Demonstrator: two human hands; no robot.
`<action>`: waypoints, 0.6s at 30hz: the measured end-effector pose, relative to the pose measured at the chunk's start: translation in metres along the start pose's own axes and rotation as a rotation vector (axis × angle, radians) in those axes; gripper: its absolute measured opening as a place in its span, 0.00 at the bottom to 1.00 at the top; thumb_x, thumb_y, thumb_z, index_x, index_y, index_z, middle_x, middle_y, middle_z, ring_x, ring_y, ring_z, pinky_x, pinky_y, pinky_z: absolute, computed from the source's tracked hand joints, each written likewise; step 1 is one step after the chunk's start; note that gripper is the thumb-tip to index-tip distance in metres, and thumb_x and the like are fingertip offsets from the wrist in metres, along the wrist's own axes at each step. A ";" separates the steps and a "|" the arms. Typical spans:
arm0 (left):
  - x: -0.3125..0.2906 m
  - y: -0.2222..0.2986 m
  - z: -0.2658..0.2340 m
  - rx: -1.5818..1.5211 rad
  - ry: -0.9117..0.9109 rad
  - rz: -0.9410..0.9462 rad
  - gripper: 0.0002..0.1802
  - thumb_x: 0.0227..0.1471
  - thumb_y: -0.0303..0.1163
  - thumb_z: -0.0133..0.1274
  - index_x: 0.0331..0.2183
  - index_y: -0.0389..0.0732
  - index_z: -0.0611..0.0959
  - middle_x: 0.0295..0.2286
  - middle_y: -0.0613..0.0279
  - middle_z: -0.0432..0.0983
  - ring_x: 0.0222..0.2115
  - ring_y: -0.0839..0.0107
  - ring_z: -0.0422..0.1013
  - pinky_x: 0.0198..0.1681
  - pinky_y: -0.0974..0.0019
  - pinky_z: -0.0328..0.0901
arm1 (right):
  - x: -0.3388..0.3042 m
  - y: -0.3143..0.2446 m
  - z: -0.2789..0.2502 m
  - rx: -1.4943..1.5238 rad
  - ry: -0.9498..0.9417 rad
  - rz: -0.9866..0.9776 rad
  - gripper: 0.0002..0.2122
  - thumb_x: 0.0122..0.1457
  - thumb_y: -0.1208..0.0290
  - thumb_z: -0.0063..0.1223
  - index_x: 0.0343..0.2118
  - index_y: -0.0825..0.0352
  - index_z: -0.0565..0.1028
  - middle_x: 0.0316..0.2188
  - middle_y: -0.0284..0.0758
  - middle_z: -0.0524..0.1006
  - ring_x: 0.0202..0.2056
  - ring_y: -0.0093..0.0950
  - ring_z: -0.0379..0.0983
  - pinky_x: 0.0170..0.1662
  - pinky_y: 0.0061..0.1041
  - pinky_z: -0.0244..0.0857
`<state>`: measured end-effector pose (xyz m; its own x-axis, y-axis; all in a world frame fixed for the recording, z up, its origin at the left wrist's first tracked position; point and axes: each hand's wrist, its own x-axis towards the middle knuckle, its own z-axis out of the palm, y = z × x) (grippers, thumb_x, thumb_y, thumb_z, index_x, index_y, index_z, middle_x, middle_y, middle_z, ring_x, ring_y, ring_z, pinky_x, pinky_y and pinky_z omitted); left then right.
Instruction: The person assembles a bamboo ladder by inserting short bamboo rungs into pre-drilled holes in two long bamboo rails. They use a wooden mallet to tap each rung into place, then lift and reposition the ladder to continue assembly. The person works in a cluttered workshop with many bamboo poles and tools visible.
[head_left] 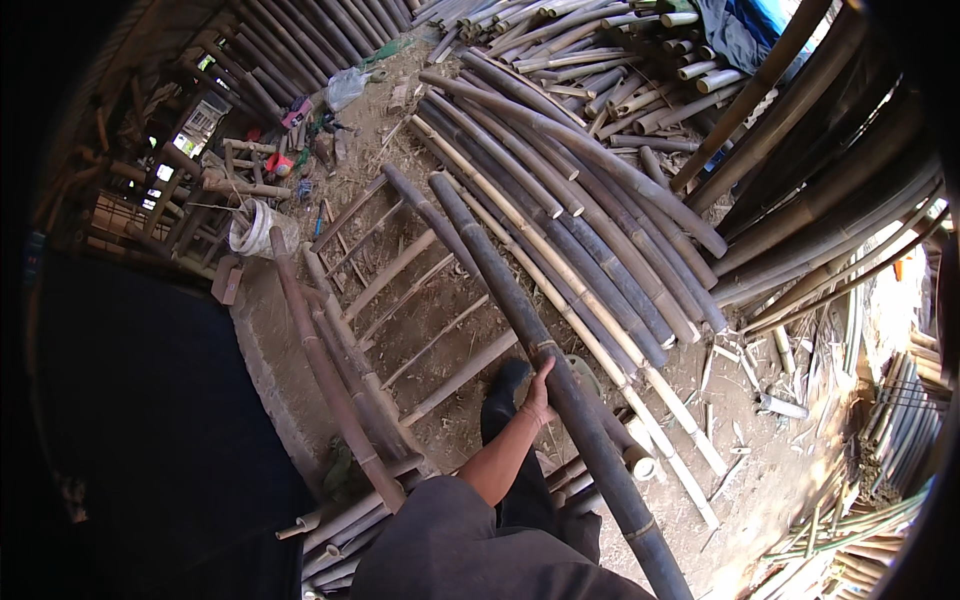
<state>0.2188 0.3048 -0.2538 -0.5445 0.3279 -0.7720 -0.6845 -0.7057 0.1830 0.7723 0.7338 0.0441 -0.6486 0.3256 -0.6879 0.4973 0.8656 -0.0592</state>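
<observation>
Gripping a long, dark, knotted bamboo pole (540,360) partway along its length, the one visible hand (540,395) closes its fingers around it; which hand it is cannot be told. The pole slants from beyond the hand down past it toward the lower edge. Far left of the hand sit a white bucket (252,228) and a pale plastic bag (345,87).

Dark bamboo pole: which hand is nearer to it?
Left. The left hand is wrapped around the pole from its left side, about midway along its visible length. The right hand is not in view.
</observation>
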 end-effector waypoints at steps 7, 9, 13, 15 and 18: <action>0.049 0.072 -0.032 0.091 0.190 0.063 0.33 0.44 0.49 0.63 0.48 0.40 0.75 0.40 0.54 0.75 0.43 0.57 0.72 0.49 0.46 0.65 | 0.145 -0.188 -0.072 0.104 -0.306 0.099 0.38 0.42 0.59 0.65 0.59 0.63 0.64 0.48 0.53 0.72 0.51 0.47 0.68 0.49 0.48 0.65; 0.069 0.108 -0.028 0.149 0.265 0.135 0.35 0.44 0.47 0.65 0.49 0.38 0.73 0.42 0.52 0.74 0.43 0.55 0.72 0.51 0.47 0.64 | 0.203 -0.275 -0.095 0.174 -0.388 0.096 0.39 0.41 0.60 0.65 0.60 0.63 0.62 0.50 0.55 0.70 0.56 0.46 0.64 0.53 0.49 0.61; 0.119 0.181 -0.070 0.376 0.294 0.362 0.41 0.46 0.47 0.64 0.55 0.35 0.68 0.50 0.47 0.70 0.52 0.51 0.66 0.57 0.51 0.59 | 0.285 -0.335 -0.074 0.076 -0.169 -0.233 0.34 0.36 0.60 0.68 0.48 0.66 0.67 0.39 0.49 0.76 0.41 0.49 0.75 0.43 0.44 0.70; 0.134 0.163 -0.005 1.099 0.537 0.658 0.44 0.45 0.45 0.63 0.58 0.36 0.65 0.54 0.44 0.64 0.57 0.50 0.59 0.60 0.50 0.55 | 0.344 -0.363 -0.080 0.081 -0.135 -0.264 0.33 0.38 0.57 0.67 0.48 0.66 0.67 0.37 0.48 0.77 0.39 0.48 0.76 0.42 0.43 0.70; 0.098 0.132 0.084 2.220 -0.173 0.838 0.51 0.34 0.34 0.63 0.62 0.42 0.62 0.60 0.44 0.54 0.63 0.48 0.47 0.65 0.45 0.46 | 0.433 -0.421 -0.081 0.083 -0.163 -0.354 0.32 0.41 0.54 0.66 0.47 0.66 0.67 0.35 0.47 0.78 0.38 0.46 0.77 0.41 0.42 0.71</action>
<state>0.0347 0.2967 -0.2539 -0.8083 0.5533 -0.2013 0.3944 0.7626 0.5126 0.2352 0.5416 -0.1702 -0.6914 -0.0581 -0.7201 0.3082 0.8777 -0.3668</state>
